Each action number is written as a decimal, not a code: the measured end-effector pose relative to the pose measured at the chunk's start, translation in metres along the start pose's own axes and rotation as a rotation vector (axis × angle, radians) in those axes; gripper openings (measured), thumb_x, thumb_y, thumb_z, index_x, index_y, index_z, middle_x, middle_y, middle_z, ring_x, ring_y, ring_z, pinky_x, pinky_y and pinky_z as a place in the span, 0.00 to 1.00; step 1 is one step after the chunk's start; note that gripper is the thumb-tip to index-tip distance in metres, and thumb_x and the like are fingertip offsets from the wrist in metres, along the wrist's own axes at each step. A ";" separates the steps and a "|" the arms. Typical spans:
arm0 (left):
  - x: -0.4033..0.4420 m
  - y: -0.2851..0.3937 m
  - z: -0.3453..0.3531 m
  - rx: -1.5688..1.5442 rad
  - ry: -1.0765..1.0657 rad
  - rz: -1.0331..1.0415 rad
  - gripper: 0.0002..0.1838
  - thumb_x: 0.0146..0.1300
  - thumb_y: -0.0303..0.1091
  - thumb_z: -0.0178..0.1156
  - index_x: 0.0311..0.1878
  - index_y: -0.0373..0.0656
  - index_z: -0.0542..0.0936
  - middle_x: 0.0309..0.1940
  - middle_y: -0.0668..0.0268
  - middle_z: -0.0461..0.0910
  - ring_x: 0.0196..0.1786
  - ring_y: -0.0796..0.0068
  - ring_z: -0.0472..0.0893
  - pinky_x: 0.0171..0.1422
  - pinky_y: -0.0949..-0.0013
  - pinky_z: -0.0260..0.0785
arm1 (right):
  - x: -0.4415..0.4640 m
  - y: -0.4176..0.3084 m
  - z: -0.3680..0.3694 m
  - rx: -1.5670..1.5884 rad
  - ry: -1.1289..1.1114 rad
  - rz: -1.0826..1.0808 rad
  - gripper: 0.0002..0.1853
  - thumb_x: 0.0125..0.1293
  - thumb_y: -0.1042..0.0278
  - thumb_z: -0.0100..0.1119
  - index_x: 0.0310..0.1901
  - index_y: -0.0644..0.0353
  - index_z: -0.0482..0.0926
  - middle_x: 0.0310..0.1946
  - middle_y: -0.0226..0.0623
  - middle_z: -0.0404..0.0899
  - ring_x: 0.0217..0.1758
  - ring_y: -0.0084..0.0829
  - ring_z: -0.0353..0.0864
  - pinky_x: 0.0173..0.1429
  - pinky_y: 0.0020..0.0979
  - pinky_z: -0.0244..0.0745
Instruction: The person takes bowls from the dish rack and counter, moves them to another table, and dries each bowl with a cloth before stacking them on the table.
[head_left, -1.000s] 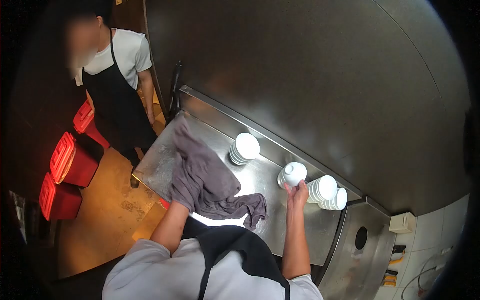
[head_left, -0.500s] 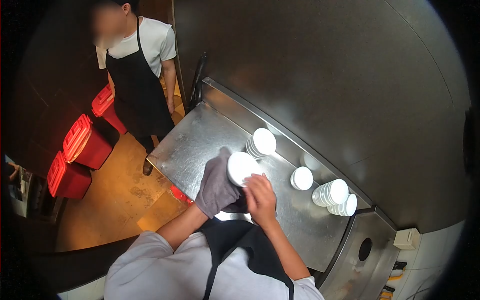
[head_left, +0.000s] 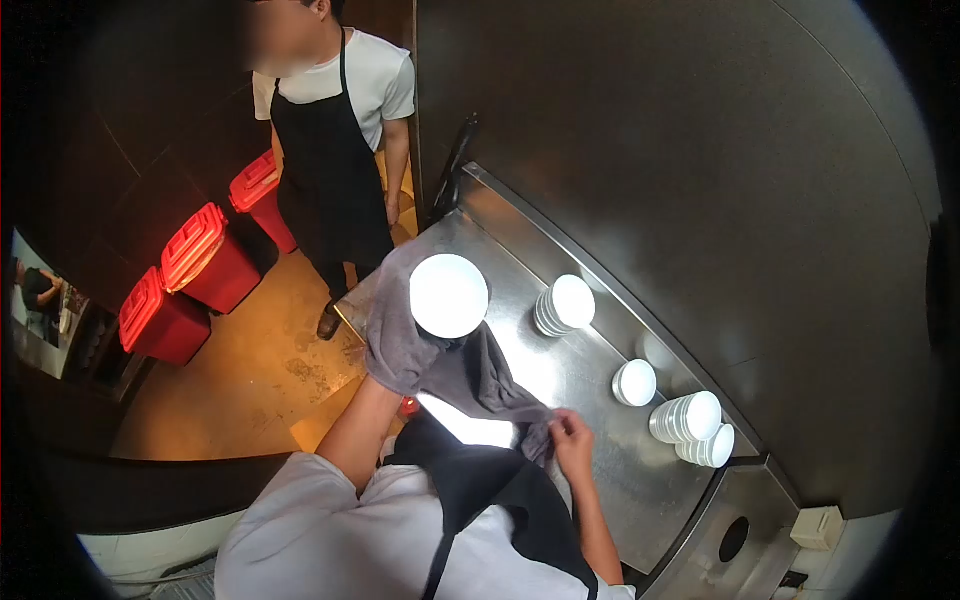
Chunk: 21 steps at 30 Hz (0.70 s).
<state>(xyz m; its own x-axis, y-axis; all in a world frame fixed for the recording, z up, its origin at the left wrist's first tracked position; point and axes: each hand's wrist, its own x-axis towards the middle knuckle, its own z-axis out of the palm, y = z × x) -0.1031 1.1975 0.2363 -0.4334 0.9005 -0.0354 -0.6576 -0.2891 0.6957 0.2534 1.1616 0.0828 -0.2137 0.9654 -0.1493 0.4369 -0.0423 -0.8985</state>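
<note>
A grey towel (head_left: 470, 380) drapes over my left hand (head_left: 390, 365) and hides its fingers. Through the cloth, that hand grips a white bowl (head_left: 448, 296), whose round face is turned up toward me. Lower right, my right hand (head_left: 572, 440) pinches a bunched end of the same towel, which stretches between both hands above the steel counter (head_left: 620, 500). Beyond the bowl, a stack of white bowls (head_left: 566, 304) stands on the counter.
Along the counter's back are a smaller white bowl (head_left: 634, 383) and two more stacks (head_left: 687, 418). A steel basin-like unit (head_left: 700, 560) adjoins at right. Red lidded bins (head_left: 215, 260) line the floor at left. A person in a black apron (head_left: 325, 170) stands beyond the counter's far end.
My right hand has left the bowl and moved down to the towel's end. The bowl has come up and leftward in my left hand, and the view has shifted.
</note>
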 end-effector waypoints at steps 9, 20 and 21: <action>-0.027 -0.051 0.032 0.336 -0.250 -0.057 0.36 0.54 0.46 0.72 0.64 0.38 0.73 0.53 0.58 0.81 0.55 0.62 0.80 0.64 0.59 0.71 | 0.036 -0.250 -0.023 -0.399 0.048 -1.034 0.24 0.58 0.71 0.70 0.56 0.65 0.77 0.54 0.55 0.79 0.59 0.47 0.81 0.62 0.45 0.76; -0.039 -0.069 0.029 0.418 -0.429 -0.184 0.37 0.52 0.43 0.72 0.64 0.38 0.73 0.55 0.60 0.80 0.57 0.66 0.78 0.66 0.61 0.70 | 0.078 -0.185 0.030 0.704 -0.326 0.097 0.17 0.75 0.57 0.55 0.56 0.62 0.77 0.47 0.38 0.81 0.49 0.35 0.82 0.54 0.40 0.79; -0.038 -0.070 0.029 0.419 -0.427 -0.187 0.37 0.52 0.43 0.72 0.65 0.38 0.73 0.55 0.60 0.80 0.58 0.66 0.78 0.66 0.61 0.70 | 0.081 -0.171 0.024 0.943 -0.405 0.304 0.22 0.78 0.53 0.52 0.63 0.60 0.76 0.55 0.39 0.82 0.56 0.33 0.82 0.59 0.38 0.80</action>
<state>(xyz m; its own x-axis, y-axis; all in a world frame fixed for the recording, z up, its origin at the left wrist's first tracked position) -0.0228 1.1928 0.2100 0.0071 0.9989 0.0457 -0.3639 -0.0400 0.9306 0.1408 1.2405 0.2146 -0.5595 0.7309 -0.3908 -0.2939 -0.6158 -0.7310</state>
